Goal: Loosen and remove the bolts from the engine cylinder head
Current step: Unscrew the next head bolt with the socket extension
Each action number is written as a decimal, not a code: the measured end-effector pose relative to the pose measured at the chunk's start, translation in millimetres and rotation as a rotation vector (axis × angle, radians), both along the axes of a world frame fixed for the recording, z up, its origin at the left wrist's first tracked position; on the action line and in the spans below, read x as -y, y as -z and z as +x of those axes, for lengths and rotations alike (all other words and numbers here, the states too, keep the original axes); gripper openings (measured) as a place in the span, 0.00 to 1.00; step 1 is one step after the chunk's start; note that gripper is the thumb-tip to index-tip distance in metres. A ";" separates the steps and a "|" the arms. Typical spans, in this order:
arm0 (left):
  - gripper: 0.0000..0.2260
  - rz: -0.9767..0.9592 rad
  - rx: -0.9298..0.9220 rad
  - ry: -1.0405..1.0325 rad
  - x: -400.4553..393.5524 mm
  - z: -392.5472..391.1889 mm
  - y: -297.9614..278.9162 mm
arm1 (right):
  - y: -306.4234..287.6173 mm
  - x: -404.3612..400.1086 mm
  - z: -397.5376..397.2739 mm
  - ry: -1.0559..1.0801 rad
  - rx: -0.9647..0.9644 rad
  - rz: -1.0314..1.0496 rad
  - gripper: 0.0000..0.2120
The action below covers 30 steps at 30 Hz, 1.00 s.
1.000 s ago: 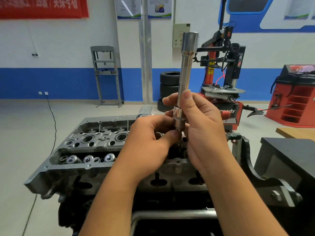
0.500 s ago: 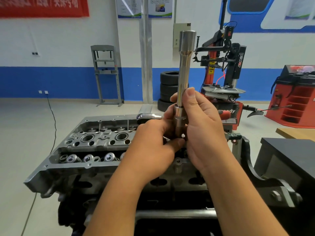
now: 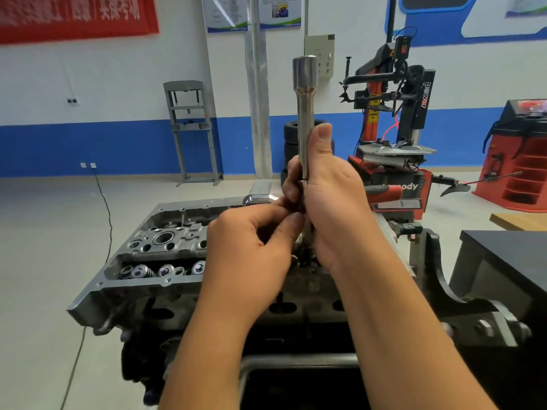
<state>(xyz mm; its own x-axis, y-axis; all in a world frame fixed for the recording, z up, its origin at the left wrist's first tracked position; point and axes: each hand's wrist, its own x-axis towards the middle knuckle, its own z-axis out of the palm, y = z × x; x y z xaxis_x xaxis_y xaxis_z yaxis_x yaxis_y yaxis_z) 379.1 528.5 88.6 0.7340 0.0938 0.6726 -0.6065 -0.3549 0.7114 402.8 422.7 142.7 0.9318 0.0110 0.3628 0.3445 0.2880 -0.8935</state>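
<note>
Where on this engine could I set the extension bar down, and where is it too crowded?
The flat machined rim of the cylinder head along its near left edge is bare. The black stand top on the right is bare too. It is crowded at the middle, where the left hand and right hand hold the extension bar, and around the valve springs.

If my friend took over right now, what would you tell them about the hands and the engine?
Right hand: grips the long socket extension, held upright over the cylinder head.
Left hand: fingers pinch at the extension's lower end; what they pinch is hidden.
Cylinder head sits on the engine stand, valve springs exposed at left.
Done: cannot tell whether any bolt is out.
Left: probably seat the tool on a bolt, loosen it, lift it out, repeat for the others.
</note>
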 end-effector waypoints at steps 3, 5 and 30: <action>0.09 0.028 0.053 -0.097 1.6 -4.2 5.5 | -12.8 -2.5 -6.0 -0.061 0.049 0.048 0.29; 0.11 -0.017 0.046 -0.134 -1.8 -3.9 8.3 | -24.7 0.6 -14.0 -0.185 0.086 0.156 0.29; 0.12 0.375 -0.218 -0.273 11.9 -10.7 5.3 | 5.0 22.2 7.4 -0.015 0.115 0.101 0.26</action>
<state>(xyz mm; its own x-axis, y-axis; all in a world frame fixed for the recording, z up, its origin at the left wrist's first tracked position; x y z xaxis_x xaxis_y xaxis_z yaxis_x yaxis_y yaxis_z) 368.4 516.7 83.3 0.8437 0.0828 0.5304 -0.3078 -0.7349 0.6043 410.2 400.5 137.6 0.8842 -0.0168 0.4669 0.4375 0.3804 -0.8148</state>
